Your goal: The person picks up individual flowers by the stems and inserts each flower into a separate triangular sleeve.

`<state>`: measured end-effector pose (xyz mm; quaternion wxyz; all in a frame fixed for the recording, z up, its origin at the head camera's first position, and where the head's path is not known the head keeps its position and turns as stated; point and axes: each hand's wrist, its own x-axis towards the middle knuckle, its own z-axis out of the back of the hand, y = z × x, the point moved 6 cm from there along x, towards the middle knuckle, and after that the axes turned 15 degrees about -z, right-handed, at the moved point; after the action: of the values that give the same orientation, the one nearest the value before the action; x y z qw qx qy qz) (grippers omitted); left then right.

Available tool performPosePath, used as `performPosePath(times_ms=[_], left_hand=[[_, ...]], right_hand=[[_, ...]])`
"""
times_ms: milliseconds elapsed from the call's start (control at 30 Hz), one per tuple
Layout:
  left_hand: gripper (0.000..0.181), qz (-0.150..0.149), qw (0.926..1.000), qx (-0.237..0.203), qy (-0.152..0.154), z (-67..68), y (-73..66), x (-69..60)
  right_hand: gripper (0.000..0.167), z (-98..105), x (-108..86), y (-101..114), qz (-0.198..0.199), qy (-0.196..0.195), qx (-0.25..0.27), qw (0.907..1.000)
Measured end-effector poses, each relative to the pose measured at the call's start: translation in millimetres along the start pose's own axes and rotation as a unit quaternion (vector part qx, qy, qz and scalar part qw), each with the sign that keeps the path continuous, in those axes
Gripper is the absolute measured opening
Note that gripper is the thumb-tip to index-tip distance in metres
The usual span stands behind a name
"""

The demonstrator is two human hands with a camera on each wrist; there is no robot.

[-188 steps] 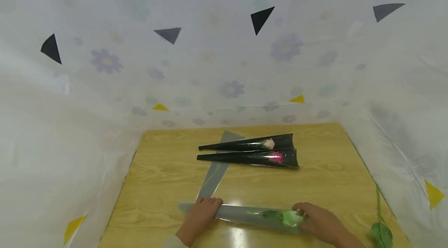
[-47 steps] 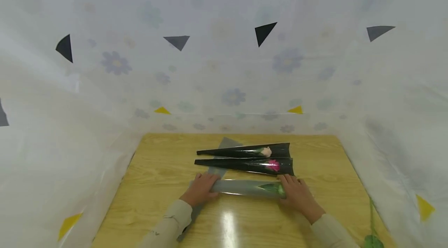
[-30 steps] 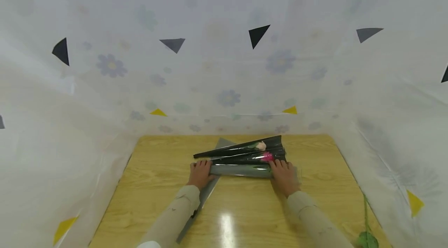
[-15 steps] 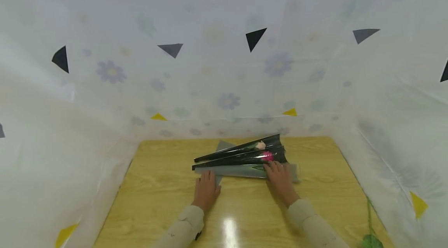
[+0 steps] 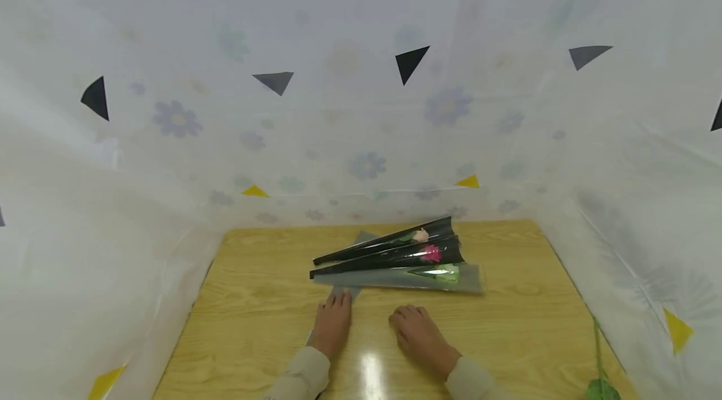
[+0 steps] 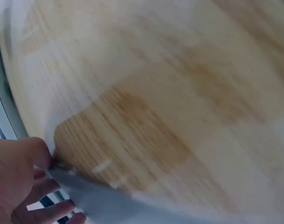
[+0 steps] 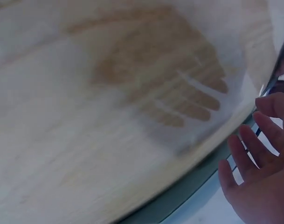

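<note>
My left hand is on a flat grey flower sleeve, which runs under the wrapped flowers. In the left wrist view, the thumb and fingers pinch the edge of the grey sleeve. Free of any object, my right hand hovers over or rests near the table, its fingers loosely bent. Beyond the hands lies a pale green rose in a clear-fronted grey sleeve. Alongside it are a pink rose and a peach rose, both in black sleeves.
A loose green stem with leaves lies at the right edge of the wooden table. White flower-patterned sheeting encloses the back and sides.
The green rose in its grey sleeve was moved away from me and set against the black ones. My right hand has let go of it and drawn back. My left hand has shifted to the loose sleeve.
</note>
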<state>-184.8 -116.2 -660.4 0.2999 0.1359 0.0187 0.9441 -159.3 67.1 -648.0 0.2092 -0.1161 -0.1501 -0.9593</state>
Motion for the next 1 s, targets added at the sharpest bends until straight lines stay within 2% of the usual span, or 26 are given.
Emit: performPosePath(times_ms=[200,333,467,600,700,767,833,900,1000], left_hand=[[0.024,-0.044,0.9981,-0.020,0.038,14.4,-7.3,-15.5],[0.021,-0.089,0.9938,-0.055,0.038,26.5,-13.7,-28.3],[0.018,-0.148,0.9852,-0.080,0.034,33.4,-27.5,-47.3],[0.014,-0.185,0.9779,-0.092,0.034,38.1,-43.9,-65.7],[0.011,-0.197,0.9737,-0.111,0.031,43.1,-55.4,-72.9],[0.015,-0.198,0.9719,-0.123,0.033,44.7,-61.7,-74.8],[0.027,-0.194,0.9725,-0.123,0.037,43.6,-66.6,-74.7],[0.042,-0.186,0.9748,-0.117,0.038,41.9,-70.8,-73.1],[0.060,-0.178,0.9757,-0.120,0.043,38.9,-77.1,-69.5]], right_hand=[[0.020,-2,12.4,-2,-0.005,0.005,0.028,0.9996],[0.025,-3,16.8,-5,-0.023,0.012,0.053,0.9982],[0.029,-3,12.7,-11,-0.065,0.019,0.059,0.9960],[0.030,4,5.4,-19,-0.130,0.006,0.053,0.9901],[0.032,12,-2.8,-32,-0.218,0.010,0.064,0.9738],[0.035,17,-10.9,-43,-0.286,0.025,0.081,0.9545],[0.040,21,-20.9,-53,-0.344,0.047,0.093,0.9334],[0.044,26,-31.5,-60,-0.382,0.063,0.106,0.9158],[0.049,35,-49.2,-65,-0.414,0.085,0.117,0.8986]])
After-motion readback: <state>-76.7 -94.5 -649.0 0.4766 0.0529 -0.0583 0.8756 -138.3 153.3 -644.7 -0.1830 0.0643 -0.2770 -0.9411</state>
